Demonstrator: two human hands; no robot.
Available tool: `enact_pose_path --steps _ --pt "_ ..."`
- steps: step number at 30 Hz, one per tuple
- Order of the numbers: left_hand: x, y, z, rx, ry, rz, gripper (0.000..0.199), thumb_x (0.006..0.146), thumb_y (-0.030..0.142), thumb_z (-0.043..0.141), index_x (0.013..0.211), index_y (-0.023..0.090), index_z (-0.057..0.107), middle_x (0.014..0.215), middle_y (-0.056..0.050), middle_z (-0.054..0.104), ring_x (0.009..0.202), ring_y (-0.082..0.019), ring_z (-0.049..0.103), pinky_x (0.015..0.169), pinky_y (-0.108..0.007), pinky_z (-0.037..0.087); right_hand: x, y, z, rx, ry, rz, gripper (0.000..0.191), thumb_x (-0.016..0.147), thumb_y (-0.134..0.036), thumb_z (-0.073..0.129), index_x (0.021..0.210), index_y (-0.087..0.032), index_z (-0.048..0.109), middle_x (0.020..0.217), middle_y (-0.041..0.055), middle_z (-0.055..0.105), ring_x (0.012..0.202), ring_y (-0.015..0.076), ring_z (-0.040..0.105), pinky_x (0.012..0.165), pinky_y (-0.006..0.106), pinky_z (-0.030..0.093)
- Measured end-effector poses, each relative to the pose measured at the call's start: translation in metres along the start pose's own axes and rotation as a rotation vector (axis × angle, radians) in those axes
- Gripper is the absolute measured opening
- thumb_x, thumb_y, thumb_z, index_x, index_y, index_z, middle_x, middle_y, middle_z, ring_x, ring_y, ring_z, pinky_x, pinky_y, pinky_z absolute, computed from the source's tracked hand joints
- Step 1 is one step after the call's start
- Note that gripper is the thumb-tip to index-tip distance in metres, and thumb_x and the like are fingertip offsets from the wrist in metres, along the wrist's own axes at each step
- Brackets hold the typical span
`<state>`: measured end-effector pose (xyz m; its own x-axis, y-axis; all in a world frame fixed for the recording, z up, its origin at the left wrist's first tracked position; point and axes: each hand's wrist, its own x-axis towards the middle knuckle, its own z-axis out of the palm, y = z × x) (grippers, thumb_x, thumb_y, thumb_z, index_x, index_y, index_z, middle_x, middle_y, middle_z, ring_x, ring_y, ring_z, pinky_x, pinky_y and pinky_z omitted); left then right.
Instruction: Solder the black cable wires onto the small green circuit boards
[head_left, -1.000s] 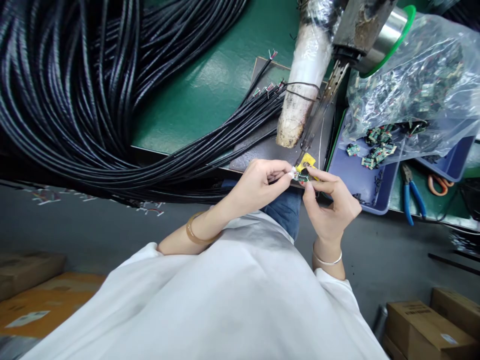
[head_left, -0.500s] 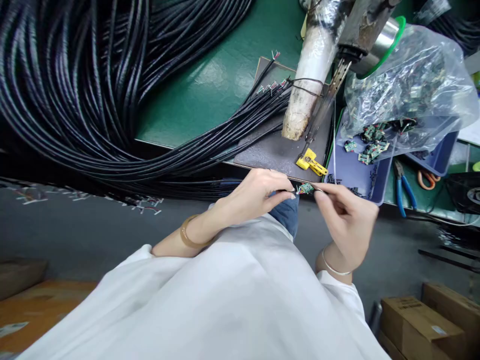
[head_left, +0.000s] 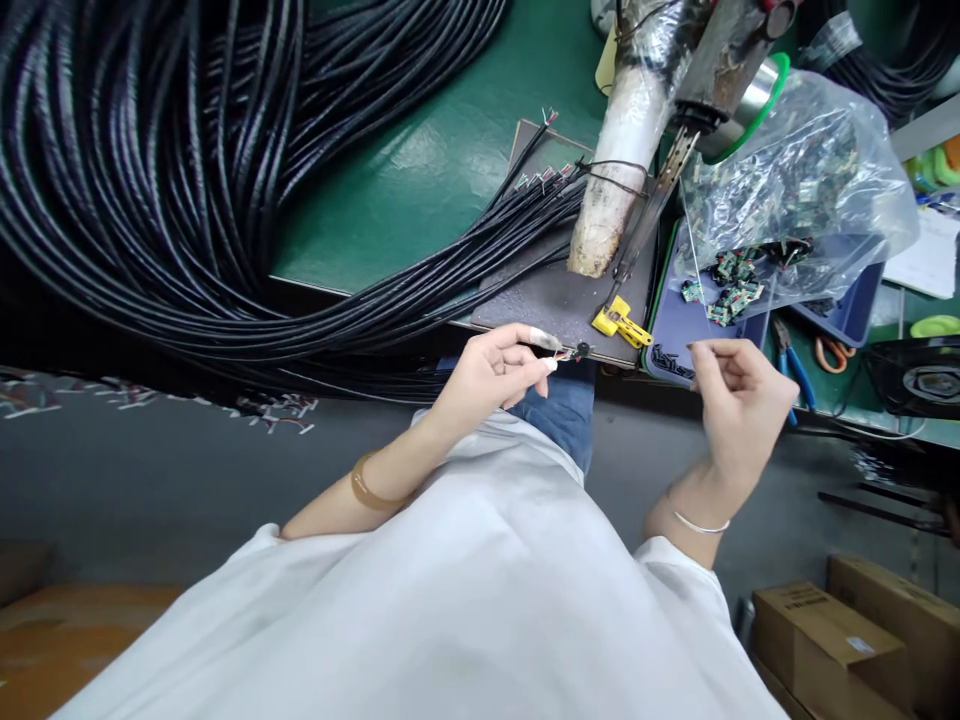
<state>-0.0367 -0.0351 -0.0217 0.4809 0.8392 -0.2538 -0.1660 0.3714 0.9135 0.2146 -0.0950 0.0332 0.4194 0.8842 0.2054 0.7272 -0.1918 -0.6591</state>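
My left hand (head_left: 504, 366) is pinched on the thin coloured wires of a small circuit board (head_left: 582, 351), which juts out past the fingertips near the front edge of the bench. The board shows a dark side. My right hand (head_left: 744, 392) is apart from it, closed in a pinch by the front of a blue-purple tray (head_left: 679, 345). Whatever its fingertips may hold is too small to make out. Small black pieces (head_left: 667, 362) and several green circuit boards (head_left: 739, 300) lie in the tray. Beside the boards' wires is a yellow clip-like piece (head_left: 621, 322).
A soldering iron (head_left: 660, 200) points down over a dark board (head_left: 547, 300), next to a wrapped white tube (head_left: 600, 220). Black cables (head_left: 390, 300) sweep across from the left. A bag of boards (head_left: 810, 170), pliers (head_left: 795, 365) and a solder reel (head_left: 750, 110) are at right.
My right hand has left the circuit board and moved right to the tray's front. My left hand has shifted slightly left with the board, which now shows its dark side instead of green.
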Motion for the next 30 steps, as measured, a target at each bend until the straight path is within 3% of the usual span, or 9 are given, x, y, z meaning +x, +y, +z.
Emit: enact_pose_path --steps 4,8,14,16,18,22,25,27,30 --pt "0.003 0.007 -0.001 0.089 -0.265 -0.018 0.016 0.087 0.022 0.066 0.096 0.011 0.072 0.061 -0.001 0.067 0.048 -0.006 0.05 0.044 -0.016 0.032 0.03 0.039 -0.015 -0.262 -0.244 -0.051 0.017 0.084 -0.039 0.072 0.085 -0.022 0.074 0.071 -0.0016 0.067 0.053 0.0092 0.042 0.054 0.026 0.031" --pt "0.008 0.019 0.006 0.317 -0.53 0.075 0.016 0.089 0.021 0.061 0.094 0.012 0.073 0.062 0.0 0.064 0.053 -0.006 0.051 0.05 -0.017 0.037 0.045 0.049 -0.015 -0.3 -0.423 -0.107 0.016 0.084 -0.038 0.071 0.083 -0.022 0.072 0.081 -0.0007 0.072 0.054 0.0099 0.044 0.057 0.028 0.035" --pt "0.02 0.022 0.013 0.199 -0.345 0.006 0.012 0.085 0.025 0.064 0.083 0.013 0.062 0.051 0.007 0.048 0.046 -0.005 0.042 0.048 -0.017 0.031 0.046 0.04 -0.013 -0.363 -0.448 -0.075 0.01 0.084 -0.032 0.07 0.08 -0.023 0.068 0.082 -0.0024 0.071 0.055 0.0103 0.047 0.06 0.029 0.036" --pt "0.025 0.021 0.009 0.177 -0.372 -0.056 0.019 0.087 0.027 0.061 0.075 0.012 0.063 0.048 0.006 0.048 0.045 -0.005 0.04 0.047 -0.017 0.03 0.045 0.039 -0.011 -0.356 -0.401 -0.072 0.01 0.085 -0.033 0.069 0.082 -0.023 0.068 0.084 -0.0021 0.072 0.056 0.0103 0.046 0.06 0.029 0.035" --pt "0.03 0.021 0.003 0.207 -0.547 -0.103 0.027 0.09 0.029 0.058 0.073 0.011 0.068 0.047 0.003 0.052 0.045 -0.006 0.039 0.047 -0.019 0.031 0.045 0.038 -0.008 -0.33 -0.371 -0.102 0.011 0.086 -0.034 0.068 0.085 -0.023 0.069 0.088 -0.0011 0.072 0.058 0.0109 0.048 0.06 0.029 0.035" --pt "0.039 0.029 -0.001 0.29 -1.098 -0.141 0.03 0.094 0.033 0.056 0.084 0.012 0.075 0.058 -0.004 0.066 0.047 -0.009 0.045 0.048 -0.023 0.033 0.048 0.035 -0.002 -0.289 -0.404 -0.199 0.009 0.087 -0.032 0.067 0.089 -0.023 0.071 0.091 0.0003 0.072 0.065 0.0128 0.052 0.065 0.029 0.038" --pt "0.035 0.036 0.009 0.413 -1.321 -0.017 0.021 0.093 0.025 0.059 0.087 0.014 0.076 0.065 -0.006 0.071 0.054 -0.013 0.056 0.055 -0.024 0.04 0.054 0.034 -0.002 -0.294 -0.485 -0.237 0.006 0.087 -0.029 0.067 0.088 -0.023 0.07 0.09 0.0 0.072 0.068 0.0133 0.054 0.068 0.029 0.04" --pt "0.025 0.035 0.02 0.616 -1.26 0.18 0.02 0.089 0.014 0.06 0.077 0.015 0.075 0.07 -0.008 0.074 0.058 -0.014 0.06 0.057 -0.025 0.039 0.058 0.034 -0.003 -0.289 -0.544 -0.253 0.005 0.087 -0.027 0.066 0.085 -0.023 0.068 0.089 -0.0005 0.072 0.067 0.0128 0.054 0.068 0.028 0.039" --pt "0.008 0.018 0.031 0.93 -0.907 0.336 0.024 0.086 0.007 0.057 0.067 0.013 0.07 0.065 -0.009 0.072 0.057 -0.017 0.062 0.056 -0.027 0.038 0.06 0.035 -0.003 -0.274 -0.585 -0.264 0.006 0.087 -0.026 0.065 0.083 -0.023 0.066 0.087 -0.0009 0.071 0.066 0.012 0.053 0.068 0.028 0.038"
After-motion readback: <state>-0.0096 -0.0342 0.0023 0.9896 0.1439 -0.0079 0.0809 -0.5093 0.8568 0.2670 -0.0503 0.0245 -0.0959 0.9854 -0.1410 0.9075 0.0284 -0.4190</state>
